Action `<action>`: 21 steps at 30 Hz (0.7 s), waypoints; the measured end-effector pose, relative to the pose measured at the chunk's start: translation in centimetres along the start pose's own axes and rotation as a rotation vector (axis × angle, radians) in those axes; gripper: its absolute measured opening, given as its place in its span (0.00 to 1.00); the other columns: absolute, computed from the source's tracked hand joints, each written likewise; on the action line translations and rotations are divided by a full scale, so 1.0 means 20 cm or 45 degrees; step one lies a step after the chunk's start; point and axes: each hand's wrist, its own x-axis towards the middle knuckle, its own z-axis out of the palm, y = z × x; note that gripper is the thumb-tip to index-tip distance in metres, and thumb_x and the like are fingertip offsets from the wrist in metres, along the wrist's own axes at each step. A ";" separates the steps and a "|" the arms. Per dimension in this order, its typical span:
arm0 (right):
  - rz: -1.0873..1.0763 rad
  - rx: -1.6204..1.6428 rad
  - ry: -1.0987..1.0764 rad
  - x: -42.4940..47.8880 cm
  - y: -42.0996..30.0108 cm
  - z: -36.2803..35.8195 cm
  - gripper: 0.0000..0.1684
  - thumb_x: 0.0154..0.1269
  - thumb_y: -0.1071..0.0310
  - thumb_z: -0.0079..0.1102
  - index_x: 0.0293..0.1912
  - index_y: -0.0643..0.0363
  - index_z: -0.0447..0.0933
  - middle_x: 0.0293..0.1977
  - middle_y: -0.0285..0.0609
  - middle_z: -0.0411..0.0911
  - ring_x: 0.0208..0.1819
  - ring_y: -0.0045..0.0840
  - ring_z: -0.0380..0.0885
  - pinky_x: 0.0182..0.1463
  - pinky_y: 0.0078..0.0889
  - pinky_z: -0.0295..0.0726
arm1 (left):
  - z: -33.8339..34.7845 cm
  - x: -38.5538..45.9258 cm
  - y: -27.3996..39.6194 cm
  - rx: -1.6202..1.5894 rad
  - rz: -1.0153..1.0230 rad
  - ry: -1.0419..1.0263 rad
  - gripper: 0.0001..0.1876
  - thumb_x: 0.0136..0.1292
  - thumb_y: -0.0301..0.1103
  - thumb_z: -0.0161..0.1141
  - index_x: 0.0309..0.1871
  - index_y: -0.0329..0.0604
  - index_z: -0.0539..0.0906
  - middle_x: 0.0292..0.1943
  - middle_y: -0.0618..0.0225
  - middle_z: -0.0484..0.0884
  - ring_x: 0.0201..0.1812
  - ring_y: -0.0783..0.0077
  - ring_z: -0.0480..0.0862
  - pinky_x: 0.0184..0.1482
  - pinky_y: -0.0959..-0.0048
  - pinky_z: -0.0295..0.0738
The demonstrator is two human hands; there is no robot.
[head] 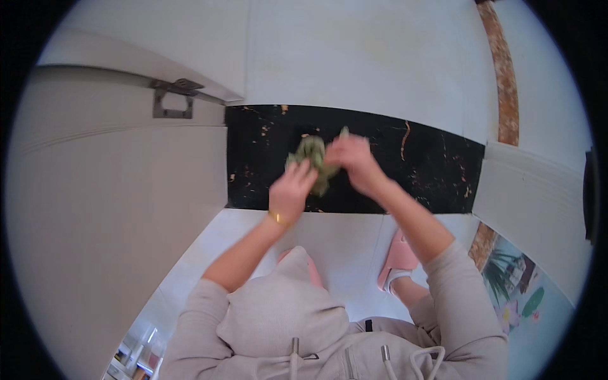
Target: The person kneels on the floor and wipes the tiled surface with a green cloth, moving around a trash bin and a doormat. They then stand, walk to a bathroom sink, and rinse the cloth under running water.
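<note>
A crumpled green cloth (311,149) is bunched over the black marble threshold slab (427,166) in front of me. My left hand (290,187), below a gold-coloured band on the wrist, has its fingers on the cloth's near left side. On the other side, my right hand (352,154) grips the cloth's right part, and a small green tip pokes out above its knuckles. Both hands are blurred. Whether the cloth's underside touches the slab is hard to tell.
A pale door (118,199) with a metal hinge (173,102) stands at left. The white door frame (517,190) bounds the slab on the right. White floor tiles (361,52) lie beyond. Pink slippers (401,254) are on my feet, near the slab's front edge.
</note>
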 end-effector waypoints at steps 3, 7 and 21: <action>0.254 -0.456 0.265 0.14 0.23 -0.15 0.17 0.50 0.78 0.53 0.38 0.48 0.83 0.41 0.33 0.81 0.48 0.34 0.75 0.53 0.41 0.69 | 0.07 0.47 -0.02 0.063 -0.015 0.082 0.18 0.53 0.26 0.55 0.48 0.54 0.82 0.51 0.73 0.79 0.46 0.65 0.80 0.39 0.70 0.79; 0.421 -0.436 0.398 0.09 0.31 -0.03 0.18 0.50 0.78 0.54 0.37 0.45 0.83 0.41 0.33 0.80 0.48 0.33 0.74 0.48 0.39 0.68 | 0.18 0.63 -0.02 0.215 0.063 0.044 0.10 0.52 0.29 0.56 0.37 0.53 0.83 0.42 0.73 0.78 0.41 0.66 0.79 0.37 0.69 0.77; 0.517 -0.074 0.134 -0.45 -0.28 0.32 0.17 0.50 0.78 0.56 0.38 0.47 0.82 0.44 0.31 0.76 0.51 0.31 0.70 0.56 0.37 0.62 | 0.10 -0.14 0.11 -0.097 -0.230 0.048 0.03 0.46 0.26 0.61 0.21 0.48 0.80 0.36 0.75 0.80 0.42 0.65 0.79 0.41 0.66 0.72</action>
